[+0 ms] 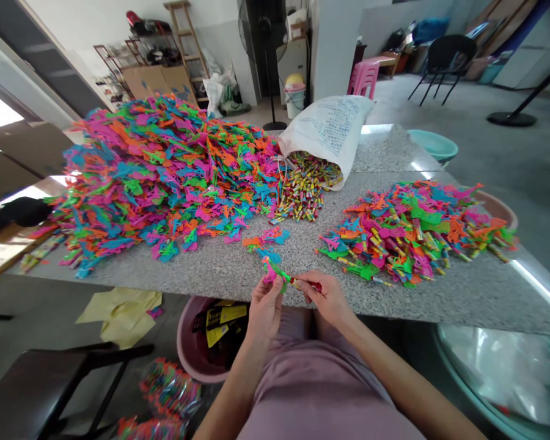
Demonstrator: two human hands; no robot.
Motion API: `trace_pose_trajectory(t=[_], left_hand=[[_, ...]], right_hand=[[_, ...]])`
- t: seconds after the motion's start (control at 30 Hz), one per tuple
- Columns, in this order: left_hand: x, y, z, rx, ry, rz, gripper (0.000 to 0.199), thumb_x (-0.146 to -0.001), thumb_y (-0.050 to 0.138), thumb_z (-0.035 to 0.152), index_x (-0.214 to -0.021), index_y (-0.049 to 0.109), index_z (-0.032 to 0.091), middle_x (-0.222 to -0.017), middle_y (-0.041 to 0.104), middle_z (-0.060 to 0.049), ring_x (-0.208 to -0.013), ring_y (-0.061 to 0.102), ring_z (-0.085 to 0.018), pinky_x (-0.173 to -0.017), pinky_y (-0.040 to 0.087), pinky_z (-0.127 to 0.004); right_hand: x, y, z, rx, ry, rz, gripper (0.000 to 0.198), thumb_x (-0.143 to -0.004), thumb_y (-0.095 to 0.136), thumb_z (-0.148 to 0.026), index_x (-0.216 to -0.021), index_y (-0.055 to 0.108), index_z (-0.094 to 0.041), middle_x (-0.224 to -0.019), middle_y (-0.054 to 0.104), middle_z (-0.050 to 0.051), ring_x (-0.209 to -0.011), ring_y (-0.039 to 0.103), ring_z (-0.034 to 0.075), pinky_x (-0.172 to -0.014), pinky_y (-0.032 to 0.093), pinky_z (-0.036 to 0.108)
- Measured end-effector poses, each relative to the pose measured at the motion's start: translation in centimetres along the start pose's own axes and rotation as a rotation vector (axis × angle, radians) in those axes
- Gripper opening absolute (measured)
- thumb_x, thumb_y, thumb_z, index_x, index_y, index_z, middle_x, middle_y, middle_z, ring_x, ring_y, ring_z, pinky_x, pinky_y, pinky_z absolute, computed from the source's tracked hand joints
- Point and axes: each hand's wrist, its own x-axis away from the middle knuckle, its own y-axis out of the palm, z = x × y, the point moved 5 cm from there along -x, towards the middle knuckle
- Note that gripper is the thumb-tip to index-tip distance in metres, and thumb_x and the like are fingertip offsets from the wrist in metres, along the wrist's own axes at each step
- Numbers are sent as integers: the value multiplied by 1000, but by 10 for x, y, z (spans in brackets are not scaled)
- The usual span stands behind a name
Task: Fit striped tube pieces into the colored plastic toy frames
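My left hand [266, 305] pinches a few flat plastic pieces [271, 270], green and pink, just over the table's front edge. Close beside it, my right hand [324, 298] is closed around small red-and-yellow printed tubes [297, 282], and one tube's end meets the green piece. Whether it is inserted I cannot tell. Beyond my hands lie several loose plastic pieces [268, 238]. A tall heap of such pieces [165, 171] fills the table's left side. Printed tubes [302, 189] spill from a white woven sack [332, 125]. To the right is a pile of plastic pieces with tubes attached [407, 229].
The speckled stone table [229, 269] runs across in front of me. Below it are a pink tub [190, 348] with dark and yellow packets, a teal tub [467, 379] holding clear plastic, and a dark stool [36, 391]. A standing fan [268, 67] is behind the table.
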Motion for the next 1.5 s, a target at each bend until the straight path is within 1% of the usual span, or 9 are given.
trace_pose_trajectory(t=[0.23, 0.37, 0.53, 0.67, 0.77, 0.87, 1.0, 1.27, 1.5], left_hand=[[1, 19, -6, -200, 73, -126, 22, -71, 76, 33, -86, 67, 20, -90, 70, -2, -88, 63, -14, -88, 45, -28], [-32, 8, 5, -778, 170, -138, 59, -67, 77, 39, -120, 56, 20, -116, 60, -13, -102, 59, -25, -90, 45, -39], [-86, -23, 34, -1457, 567, 275, 73, -64, 76, 43, -126, 50, 14, -122, 48, -21, -121, 43, -39, -99, 34, -53], [-96, -29, 26, -1452, 587, 271, 49, -69, 73, 33, -111, 56, 13, -108, 54, -17, -104, 55, -32, -91, 41, -48], [-80, -30, 21, -1124, 534, 166, 56, -66, 73, 22, -117, 50, 16, -95, 61, -8, -83, 62, -21, -82, 47, -37], [-60, -31, 13, -707, 313, 52, 62, -61, 78, 24, -117, 51, 18, -84, 66, -2, -71, 63, -15, -72, 48, -29], [-39, -22, 0, -358, 3, -48, 34, -60, 81, 25, -87, 63, 15, -80, 68, -1, -72, 63, -13, -72, 50, -26], [-35, -3, -9, 5, -213, -74, 17, -68, 74, 25, -79, 66, 15, -83, 70, -5, -79, 66, -15, -70, 52, -25], [-26, -7, -15, -186, -196, -32, 26, -63, 80, 31, -78, 66, 14, -81, 72, -8, -78, 69, -19, -73, 54, -30]], right_hand=[[8, -1, 7, -33, 24, 64, 30, -89, 54, -42, -91, 72, -18, -57, 58, 0, -52, 54, 13, -54, 45, 26], [2, -81, 0, 307, -94, 382, 25, -88, 57, -41, -87, 71, -21, -75, 67, 5, -67, 59, 19, -65, 48, 33], [-5, -173, -9, 634, -182, 820, 27, -85, 60, -39, -104, 69, -22, -112, 54, 16, -101, 52, 29, -87, 40, 45], [-14, -123, 30, 282, -9, 485, 23, -80, 63, -35, -100, 63, -22, -83, 59, 7, -73, 57, 20, -64, 47, 35], [-13, -51, 67, -20, 222, 136, 20, -75, 61, -31, -92, 61, -20, -75, 62, 3, -62, 57, 17, -48, 42, 27], [-19, -10, 78, -115, 250, 52, 31, -78, 54, -29, -108, 57, -18, -83, 67, 5, -65, 61, 16, -50, 44, 26], [-37, -3, 60, -22, 120, 108, 29, -85, 51, -31, -110, 56, -17, -76, 67, 3, -62, 61, 16, -55, 45, 27], [-15, 20, 20, 243, -226, -86, 27, -88, 55, -25, -111, 69, -24, -96, 60, 7, -89, 58, 18, -80, 48, 32], [-13, 0, 45, 113, 56, 41, 28, -80, 65, -37, -101, 70, -19, -73, 66, 1, -58, 54, 13, -57, 46, 25]])
